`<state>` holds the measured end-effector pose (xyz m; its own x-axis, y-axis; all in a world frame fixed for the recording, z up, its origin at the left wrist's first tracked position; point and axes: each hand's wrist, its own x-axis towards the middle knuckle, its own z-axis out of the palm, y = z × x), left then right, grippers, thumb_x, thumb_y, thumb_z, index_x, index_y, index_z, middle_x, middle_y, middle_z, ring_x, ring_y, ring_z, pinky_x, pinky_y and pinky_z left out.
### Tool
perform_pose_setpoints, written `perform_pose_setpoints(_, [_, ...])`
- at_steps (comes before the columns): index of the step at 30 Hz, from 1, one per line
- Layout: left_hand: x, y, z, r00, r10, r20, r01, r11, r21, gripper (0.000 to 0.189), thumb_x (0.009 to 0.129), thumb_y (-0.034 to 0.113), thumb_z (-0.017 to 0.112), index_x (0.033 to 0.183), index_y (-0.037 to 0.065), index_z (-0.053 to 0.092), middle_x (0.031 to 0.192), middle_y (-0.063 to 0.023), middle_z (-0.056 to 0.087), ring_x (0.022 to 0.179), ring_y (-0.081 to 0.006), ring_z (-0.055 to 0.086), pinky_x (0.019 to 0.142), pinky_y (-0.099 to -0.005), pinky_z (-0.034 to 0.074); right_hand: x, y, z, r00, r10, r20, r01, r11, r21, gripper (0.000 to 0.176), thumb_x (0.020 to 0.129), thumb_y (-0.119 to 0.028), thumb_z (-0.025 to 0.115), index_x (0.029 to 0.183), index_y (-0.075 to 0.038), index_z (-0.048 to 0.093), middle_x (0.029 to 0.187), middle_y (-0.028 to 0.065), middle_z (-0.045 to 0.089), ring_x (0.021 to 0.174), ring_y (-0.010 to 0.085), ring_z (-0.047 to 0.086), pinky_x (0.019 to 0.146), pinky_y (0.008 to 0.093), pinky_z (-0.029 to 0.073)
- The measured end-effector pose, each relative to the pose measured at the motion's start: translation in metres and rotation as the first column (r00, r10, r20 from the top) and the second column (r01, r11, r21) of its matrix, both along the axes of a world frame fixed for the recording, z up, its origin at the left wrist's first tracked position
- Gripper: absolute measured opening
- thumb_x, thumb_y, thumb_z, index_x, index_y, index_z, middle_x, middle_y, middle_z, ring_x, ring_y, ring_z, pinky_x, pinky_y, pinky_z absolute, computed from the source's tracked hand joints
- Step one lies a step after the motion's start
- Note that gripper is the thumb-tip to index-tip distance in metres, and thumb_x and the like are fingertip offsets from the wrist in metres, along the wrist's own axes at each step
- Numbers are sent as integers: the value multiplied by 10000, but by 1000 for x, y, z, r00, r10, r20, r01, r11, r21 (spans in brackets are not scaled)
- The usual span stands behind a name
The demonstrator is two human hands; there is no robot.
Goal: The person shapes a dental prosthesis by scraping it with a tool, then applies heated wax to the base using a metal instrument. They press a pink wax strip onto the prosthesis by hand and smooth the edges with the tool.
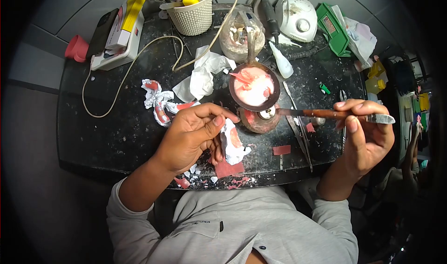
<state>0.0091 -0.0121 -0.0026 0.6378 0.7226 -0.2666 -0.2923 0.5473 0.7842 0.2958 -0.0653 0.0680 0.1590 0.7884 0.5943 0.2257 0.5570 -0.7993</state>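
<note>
My left hand [193, 132] grips a white plaster dental cast [236, 153] with pink wax along its face, held above the front edge of the bench. In my right hand [365, 133], fingers pinch a wax knife [321, 113] by its brown handle. The knife's far end reaches left to the metal top of a round spirit lamp [260, 125]; I cannot make out a flame. Just behind the lamp is a small dark pan [232, 92] with melted pink wax and some solid pieces in it. Pink wax sheet [229, 169] lies under the cast.
More plaster casts with pink wax [160, 106] lie left, near crumpled paper [202, 80]. Metal tools [300, 143] and a wax strip [281, 150] lie right. Behind stand a glass jar [233, 45], a white control unit [295, 19], a basket [191, 17] and a green tray [333, 31].
</note>
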Motion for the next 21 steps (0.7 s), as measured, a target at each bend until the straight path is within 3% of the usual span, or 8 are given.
perform_pose_setpoints(5, [0, 0, -1, 1000, -19, 7, 19, 999, 38, 232, 1031, 152, 519, 1119, -47, 598, 778, -79, 659, 540, -115, 646, 474, -227, 545, 7, 0, -1, 998, 60, -4, -60, 998, 13, 178, 839, 92, 649, 1005, 90, 583, 911, 203, 648, 845, 293, 701, 754, 357, 595])
perform_pose_setpoints(7, [1, 0, 0, 1000, -7, 2, 7, 998, 56, 227, 1029, 153, 522, 1116, -41, 601, 798, -77, 662, 560, -109, 650, 483, -224, 548, 11, -1, 1, 983, 152, -106, -149, 988, 41, 188, 856, 87, 645, 1032, 87, 577, 940, 230, 664, 855, 282, 703, 753, 328, 591])
perform_pose_setpoints(10, [1, -1, 0, 1000, 0, 4, 0, 997, 73, 218, 1027, 154, 528, 1112, -30, 607, 839, -74, 668, 592, -102, 656, 493, -221, 552, 2, 5, -4, 998, 35, -49, -33, 999, 43, 194, 876, 68, 651, 1052, 86, 572, 962, 254, 673, 882, 284, 706, 748, 312, 590])
perform_pose_setpoints(16, [4, -3, -1, 999, 40, 9, -41, 993, 111, 205, 1024, 156, 536, 1105, -16, 612, 890, -73, 677, 634, -95, 668, 497, -221, 554, 1, 8, -11, 999, 39, 24, -40, 998, 47, 189, 885, 77, 651, 1056, 90, 573, 963, 255, 672, 928, 306, 706, 745, 310, 592])
perform_pose_setpoints(20, [4, -3, 0, 998, 69, -11, -66, 985, 160, 191, 1018, 149, 548, 1096, -11, 617, 939, -76, 682, 659, -90, 670, 514, -222, 566, 3, 6, -6, 999, 27, -43, -24, 998, 61, 200, 895, 11, 665, 1065, 69, 577, 955, 266, 684, 780, 227, 702, 630, 242, 552])
perform_pose_setpoints(21, [4, -3, 1, 997, 75, -11, -72, 985, 160, 191, 1018, 149, 548, 1096, -11, 617, 939, -76, 682, 659, -90, 670, 514, -222, 566, 3, 6, -5, 1000, -21, -20, 22, 997, 73, 216, 897, -40, 681, 1060, 50, 571, 945, 273, 689, 678, 192, 677, 570, 215, 518])
